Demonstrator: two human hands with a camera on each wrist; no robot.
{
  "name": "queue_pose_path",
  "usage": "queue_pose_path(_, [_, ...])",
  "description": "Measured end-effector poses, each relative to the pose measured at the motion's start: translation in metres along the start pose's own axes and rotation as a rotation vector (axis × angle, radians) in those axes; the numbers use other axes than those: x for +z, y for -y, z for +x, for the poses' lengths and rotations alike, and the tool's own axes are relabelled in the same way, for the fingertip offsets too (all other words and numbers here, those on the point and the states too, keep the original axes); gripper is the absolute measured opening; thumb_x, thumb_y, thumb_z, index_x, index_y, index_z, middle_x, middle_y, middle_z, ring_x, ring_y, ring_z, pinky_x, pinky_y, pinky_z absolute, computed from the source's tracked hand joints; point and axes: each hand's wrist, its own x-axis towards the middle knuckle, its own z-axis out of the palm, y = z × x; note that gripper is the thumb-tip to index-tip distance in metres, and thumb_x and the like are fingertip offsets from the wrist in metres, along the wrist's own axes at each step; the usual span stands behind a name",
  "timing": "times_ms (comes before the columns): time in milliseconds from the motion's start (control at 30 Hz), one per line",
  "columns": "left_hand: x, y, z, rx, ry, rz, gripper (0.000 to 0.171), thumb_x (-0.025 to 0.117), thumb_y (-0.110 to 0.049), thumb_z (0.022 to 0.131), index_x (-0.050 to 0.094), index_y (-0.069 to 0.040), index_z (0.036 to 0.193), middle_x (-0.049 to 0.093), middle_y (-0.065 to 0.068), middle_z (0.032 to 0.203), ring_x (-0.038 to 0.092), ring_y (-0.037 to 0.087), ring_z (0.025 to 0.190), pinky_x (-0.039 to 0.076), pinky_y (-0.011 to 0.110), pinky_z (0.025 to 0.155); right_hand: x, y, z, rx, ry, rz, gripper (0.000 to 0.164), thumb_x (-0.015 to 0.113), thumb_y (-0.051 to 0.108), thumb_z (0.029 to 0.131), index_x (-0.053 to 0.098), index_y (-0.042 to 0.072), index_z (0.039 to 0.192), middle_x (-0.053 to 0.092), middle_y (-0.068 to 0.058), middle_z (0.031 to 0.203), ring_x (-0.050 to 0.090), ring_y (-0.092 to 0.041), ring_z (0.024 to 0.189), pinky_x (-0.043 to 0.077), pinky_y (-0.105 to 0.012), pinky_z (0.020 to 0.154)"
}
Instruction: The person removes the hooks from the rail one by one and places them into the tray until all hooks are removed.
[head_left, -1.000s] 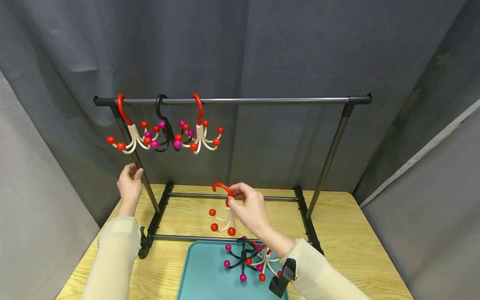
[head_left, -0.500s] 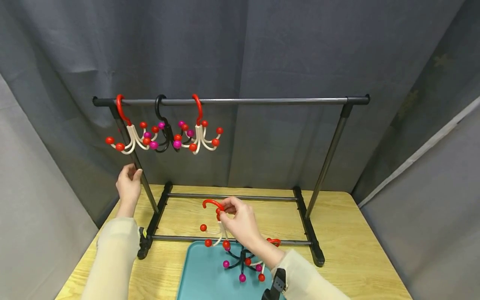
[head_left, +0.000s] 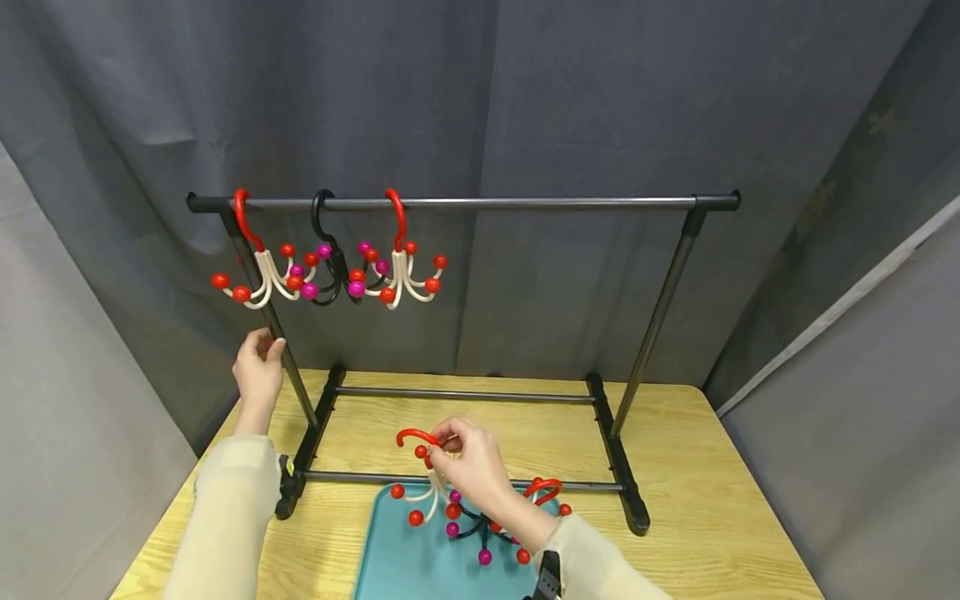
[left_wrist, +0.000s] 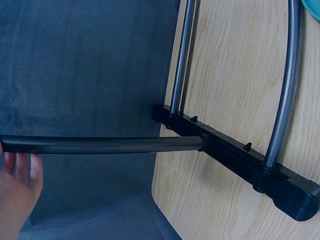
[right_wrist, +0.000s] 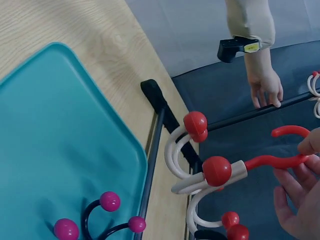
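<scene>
My right hand point(head_left: 471, 468) pinches the red hook of a cream multi-arm hanger point(right_wrist: 239, 171) with red ball tips. It is held tilted, over the far edge of the teal tray point(head_left: 405, 562) in the head view. On the tray sit a black hanger point(head_left: 485, 556) with magenta balls and another cream hanger with a red hook point(head_left: 551, 485), both partly covered by my right hand and forearm. At the left, my left hand point(head_left: 257, 379) grips the left post point(left_wrist: 110, 145) of a metal rack, thumb on the near side.
From the rack's top bar point(head_left: 555, 202) hang a cream-and-red hanger point(head_left: 266, 279), a black one point(head_left: 322, 221) and a second cream-and-red one point(head_left: 400, 265), all toward the left. The rack's black feet point(head_left: 633, 508) stand on the wooden table point(head_left: 705, 500). Grey curtains point(head_left: 600, 92) enclose it.
My right hand has come down and a little left with the cream hanger, from above the table inside the rack to the tray's far edge. The left hand stays on the post.
</scene>
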Motion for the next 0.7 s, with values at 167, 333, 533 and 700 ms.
queue_pose_path(167, [0.0,0.001,0.0,0.005,-0.004,-0.001,0.03,0.056,-0.017,0.09,0.055,0.0,0.115,0.058,0.02,0.106,0.053,0.03,0.096,0.038,0.042,0.088,0.006,-0.006,-0.001,-0.032,0.045,-0.03,0.017,0.062,0.008,0.08,0.066,0.014,0.095,0.058,0.003,0.081,0.06,-0.004,0.069,0.049,-0.018,0.064])
queue_pose_path(333, [0.001,0.002,0.001,0.007,-0.005,0.003,0.03,0.056,-0.018,0.09,0.055,0.0,0.114,0.058,0.019,0.105,0.052,0.029,0.094,0.037,0.043,0.088,0.01,-0.012,-0.003,-0.049,0.069,-0.043,0.015,0.06,0.008,0.081,0.066,0.015,0.093,0.059,0.003,0.084,0.059,-0.005,0.071,0.05,-0.019,0.067])
queue_pose_path(533, [0.001,0.002,0.001,0.005,-0.016,0.001,0.028,0.057,-0.018,0.09,0.055,-0.001,0.113,0.058,0.018,0.103,0.052,0.027,0.091,0.037,0.041,0.087,0.013,-0.017,-0.003,-0.049,0.116,-0.081,0.013,0.062,0.009,0.079,0.065,0.013,0.091,0.061,0.004,0.086,0.062,-0.006,0.073,0.05,-0.018,0.068])
queue_pose_path(700, [0.002,0.002,0.0,0.01,-0.025,0.006,0.028,0.056,-0.017,0.09,0.055,-0.001,0.113,0.059,0.018,0.102,0.051,0.022,0.089,0.039,0.039,0.085,0.015,-0.022,-0.003,-0.026,0.155,-0.135,0.01,0.063,0.013,0.08,0.065,0.015,0.09,0.063,0.007,0.083,0.059,-0.003,0.072,0.049,-0.019,0.067])
